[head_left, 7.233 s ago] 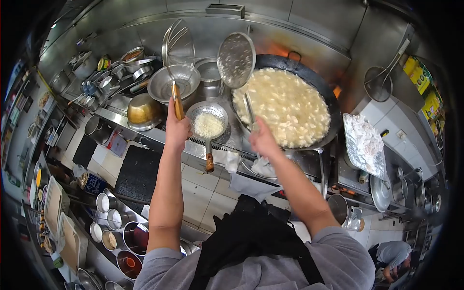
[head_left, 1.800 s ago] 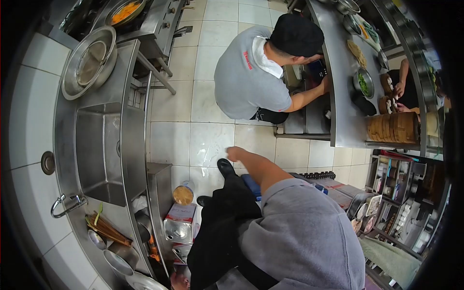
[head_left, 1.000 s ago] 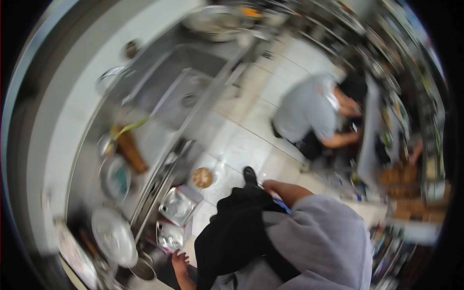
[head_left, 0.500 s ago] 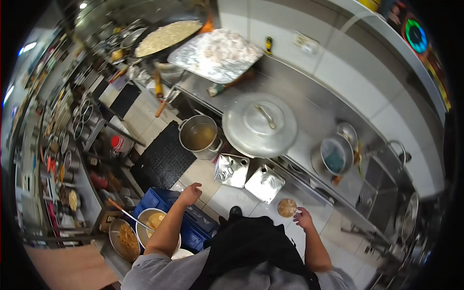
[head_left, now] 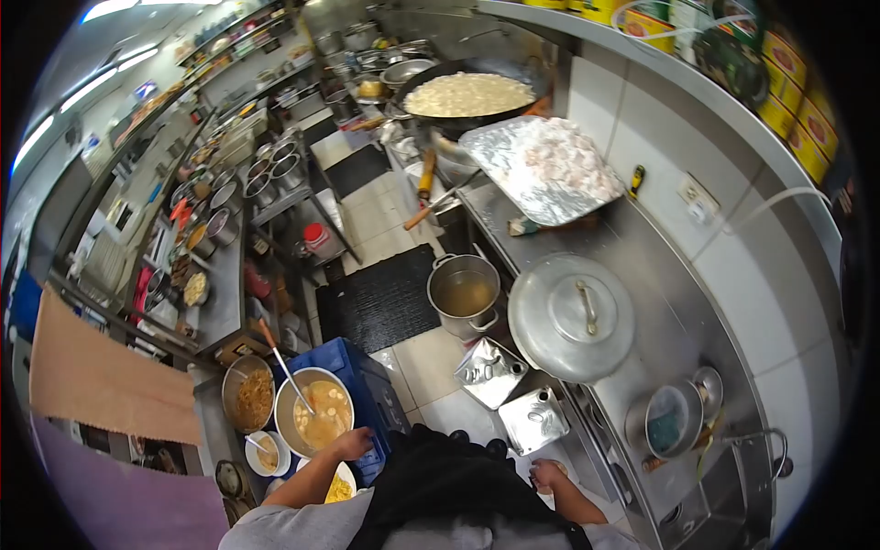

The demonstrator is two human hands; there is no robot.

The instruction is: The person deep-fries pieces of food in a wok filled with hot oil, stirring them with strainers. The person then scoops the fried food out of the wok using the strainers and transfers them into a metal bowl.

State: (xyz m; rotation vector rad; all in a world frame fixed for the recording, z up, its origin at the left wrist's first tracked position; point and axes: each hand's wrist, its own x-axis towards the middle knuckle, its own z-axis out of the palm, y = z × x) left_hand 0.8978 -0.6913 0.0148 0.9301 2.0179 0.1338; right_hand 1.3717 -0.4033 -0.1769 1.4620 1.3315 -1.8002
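My left hand [head_left: 354,445] is beside the right rim of a large pot [head_left: 286,423], fingers loosely curled, with nothing visible in them. A ladle [head_left: 290,374] with a wooden handle leans in the pot's brown liquid, where pale round pieces float. On my other side, my right hand [head_left: 548,474] is low, near my apron, its fingers curled in. A small round container with brownish contents was at these fingers earlier; now the hand mostly hides it, and only a pale edge shows. Shiny metal tins [head_left: 533,422] stand on the floor beyond this hand.
A pan of shredded food [head_left: 233,403], a small white bowl [head_left: 280,456] and a blue crate [head_left: 378,390] are at left. Ahead stand a two-handled pot [head_left: 447,316], a large lidded pot [head_left: 532,321], a foil-covered tray [head_left: 500,151] and a wok [head_left: 427,117].
The view has swung left and up, showing more of the kitchen. My left hand has lowered toward the large pot, its fingers curling. My right hand has drawn in nearer my body.
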